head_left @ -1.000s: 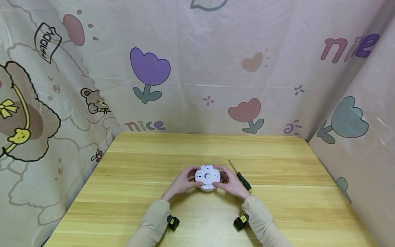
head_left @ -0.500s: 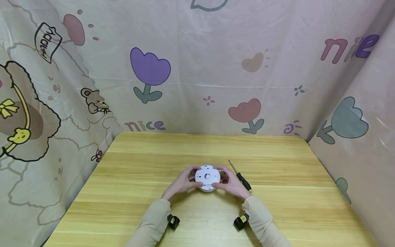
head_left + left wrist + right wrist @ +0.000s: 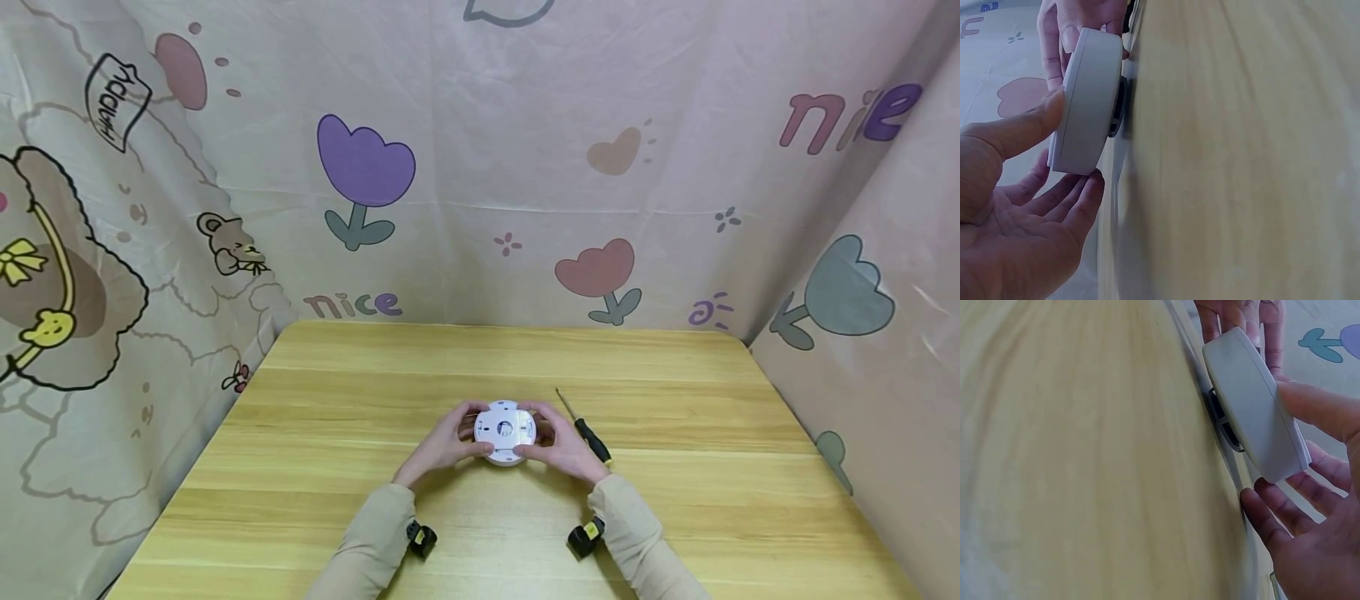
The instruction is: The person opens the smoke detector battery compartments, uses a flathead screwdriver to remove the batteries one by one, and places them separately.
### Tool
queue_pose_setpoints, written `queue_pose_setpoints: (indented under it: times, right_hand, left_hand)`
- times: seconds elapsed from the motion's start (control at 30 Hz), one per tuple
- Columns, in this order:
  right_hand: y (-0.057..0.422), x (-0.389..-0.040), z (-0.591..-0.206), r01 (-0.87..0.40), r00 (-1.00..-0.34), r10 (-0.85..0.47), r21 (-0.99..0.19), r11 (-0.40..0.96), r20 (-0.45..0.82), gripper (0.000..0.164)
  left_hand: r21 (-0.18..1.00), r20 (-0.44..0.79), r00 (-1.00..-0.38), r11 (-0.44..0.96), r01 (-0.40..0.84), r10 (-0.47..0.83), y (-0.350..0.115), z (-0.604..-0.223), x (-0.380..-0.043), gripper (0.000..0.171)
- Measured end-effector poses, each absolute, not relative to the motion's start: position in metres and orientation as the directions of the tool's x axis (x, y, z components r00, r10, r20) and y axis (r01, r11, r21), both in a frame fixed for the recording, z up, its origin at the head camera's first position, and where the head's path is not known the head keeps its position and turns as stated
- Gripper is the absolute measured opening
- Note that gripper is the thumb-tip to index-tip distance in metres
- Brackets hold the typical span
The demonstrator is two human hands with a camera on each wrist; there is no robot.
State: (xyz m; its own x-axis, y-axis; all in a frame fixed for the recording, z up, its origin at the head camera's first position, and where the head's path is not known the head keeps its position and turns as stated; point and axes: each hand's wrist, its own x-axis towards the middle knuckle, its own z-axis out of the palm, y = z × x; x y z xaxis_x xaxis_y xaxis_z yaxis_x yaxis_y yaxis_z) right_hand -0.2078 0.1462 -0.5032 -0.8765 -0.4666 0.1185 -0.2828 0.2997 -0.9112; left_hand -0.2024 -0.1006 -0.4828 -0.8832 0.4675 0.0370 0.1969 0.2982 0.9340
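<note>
Both hands hold a round white smoke detector (image 3: 505,427) just above the middle of the table, its slotted mounting plate facing up. The left hand (image 3: 452,437) grips its left side, thumb on the plate's near left edge and fingers around the rim. On the opposite side, the right hand (image 3: 560,437) grips it the same way. In the left wrist view the detector's white side wall (image 3: 1090,103) shows, with a dark vented part below. The right wrist view shows that vented part (image 3: 1224,422) close to the tabletop. A screwdriver (image 3: 588,435) lies right beside the right hand.
The wooden table (image 3: 337,400) runs back to a printed curtain (image 3: 480,167), which also hangs along both sides. The screwdriver's black handle points toward the right forearm. Each wrist carries a small black camera, such as the left one (image 3: 422,540).
The detector's top plate catches a little more glare now. Both hands and the screwdriver stay in nearly the same place.
</note>
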Motion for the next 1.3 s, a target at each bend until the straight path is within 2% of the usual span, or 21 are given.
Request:
queue_pose_setpoints:
  times: [0.47,1.3]
  right_hand:
    - [0.1429,-0.2088,-0.4969,-0.434,-0.888,-0.389,-0.725,0.535,0.245,0.062]
    - [0.1436,-0.2079,-0.4993,-0.526,-0.850,-0.372,-0.643,0.557,0.374,0.061]
  left_hand:
    - [0.919,0.036,-0.888,0.334,0.209,0.458,-0.0986,-0.4810,-0.2021,0.070]
    - [0.916,0.018,-0.902,0.354,0.188,0.431,-0.0951,-0.4847,-0.2025,0.077]
